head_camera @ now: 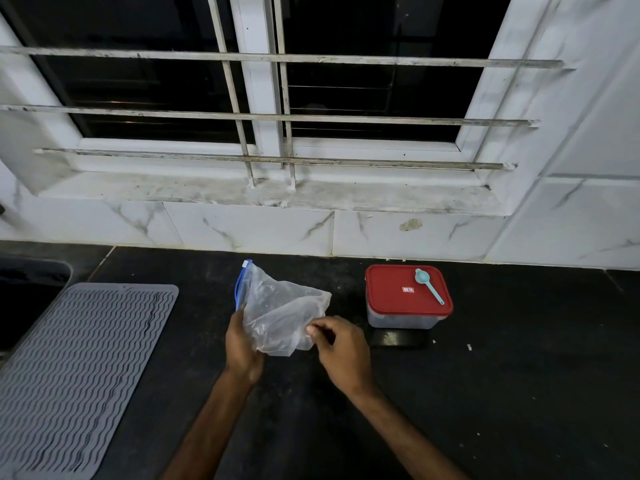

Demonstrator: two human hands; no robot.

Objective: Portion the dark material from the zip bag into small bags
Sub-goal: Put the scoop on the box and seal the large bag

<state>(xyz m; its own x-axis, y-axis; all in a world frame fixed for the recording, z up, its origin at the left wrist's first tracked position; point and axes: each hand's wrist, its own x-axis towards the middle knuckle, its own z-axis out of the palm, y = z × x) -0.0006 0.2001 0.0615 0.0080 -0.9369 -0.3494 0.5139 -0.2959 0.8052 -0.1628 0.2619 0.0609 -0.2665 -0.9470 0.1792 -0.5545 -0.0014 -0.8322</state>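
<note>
Holding the clear zip bag (277,306) up over the dark counter (502,375), the left hand (242,348) grips its edge just below the blue zip strip (239,289), while the right hand (341,351) pinches the opposite edge between thumb and fingertips. A red-lidded container (398,299) (a pale blue scoop (428,285) lies on its lid) stands on the counter just right of the bag. A grey ridged mat (79,368) lies well to the left.

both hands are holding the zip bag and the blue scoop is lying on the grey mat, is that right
Not quite. In the head view the blue scoop lies on the red lid of the container, not on the grey mat. The left hand and right hand do hold the zip bag.
</note>
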